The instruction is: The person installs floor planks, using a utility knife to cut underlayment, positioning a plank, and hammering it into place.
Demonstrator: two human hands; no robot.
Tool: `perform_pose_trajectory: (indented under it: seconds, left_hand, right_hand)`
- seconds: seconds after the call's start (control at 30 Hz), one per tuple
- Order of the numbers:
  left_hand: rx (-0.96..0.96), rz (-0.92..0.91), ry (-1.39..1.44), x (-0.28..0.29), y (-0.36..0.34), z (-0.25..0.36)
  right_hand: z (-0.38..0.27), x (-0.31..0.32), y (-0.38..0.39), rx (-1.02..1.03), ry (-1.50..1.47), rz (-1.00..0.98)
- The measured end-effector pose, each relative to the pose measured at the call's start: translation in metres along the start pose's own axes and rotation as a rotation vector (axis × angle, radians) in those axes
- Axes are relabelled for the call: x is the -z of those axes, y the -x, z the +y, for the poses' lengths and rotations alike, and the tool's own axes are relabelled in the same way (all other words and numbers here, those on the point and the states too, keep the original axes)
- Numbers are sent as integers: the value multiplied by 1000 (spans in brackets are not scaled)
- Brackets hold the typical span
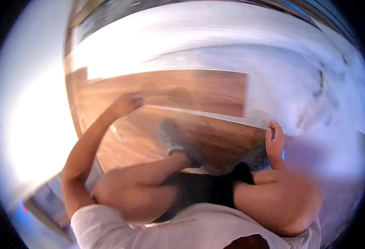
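My left hand point(128, 103) is beside the near left part of a brown wood-grain board point(215, 89) with pale edges. Motion blurs its fingers; whether they touch the board cannot be made out. My right hand point(275, 143) is raised over my right knee, close to the board's right end. Its fingers are curled in, with a small dark gap between them; what they hold, if anything, is hidden. Between my hands lies my foot in a grey shoe point(172, 137), on the brown wood-grain floor point(124, 153).
Beyond the board spreads a large white, sheet-like surface point(215, 29), running down the right side with a dark crease or cord point(320, 83). A bright white wall point(28, 116) stands at the left. A blurred pale patch covers the lower right.
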State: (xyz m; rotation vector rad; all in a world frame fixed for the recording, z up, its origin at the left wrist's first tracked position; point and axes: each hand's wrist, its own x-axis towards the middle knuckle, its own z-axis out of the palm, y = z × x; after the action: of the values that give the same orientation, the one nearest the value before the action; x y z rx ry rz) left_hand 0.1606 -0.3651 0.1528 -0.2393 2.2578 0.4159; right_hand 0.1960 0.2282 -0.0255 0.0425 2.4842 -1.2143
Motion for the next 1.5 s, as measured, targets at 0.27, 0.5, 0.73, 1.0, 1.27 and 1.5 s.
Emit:
perform_pose_trajectory:
  seconds: [0.27,0.5,0.73,1.0,1.27,1.5]
  left_hand:
    - [496,564,961,-193,-66,-190]
    - [598,567,1481,-217,-121,-204]
    - [584,502,1675,-218,-105,-224]
    - [519,947,2005,-216,-87,-254]
    - [319,786,1996,-229,-85,-188]
    - [109,679,876,-294,-101,-238]
  right_hand:
    - [-99,-81,-28,-37,126,-137]
    - [-68,-101,-56,-130,-202,-75]
    - [-94,-76,-75,-470,-668,-218]
    - [-55,12,-26,-404,-612,-188]
    - [17,88,-27,-455,-659,238]
    - [37,76,-22,-429,-437,482]
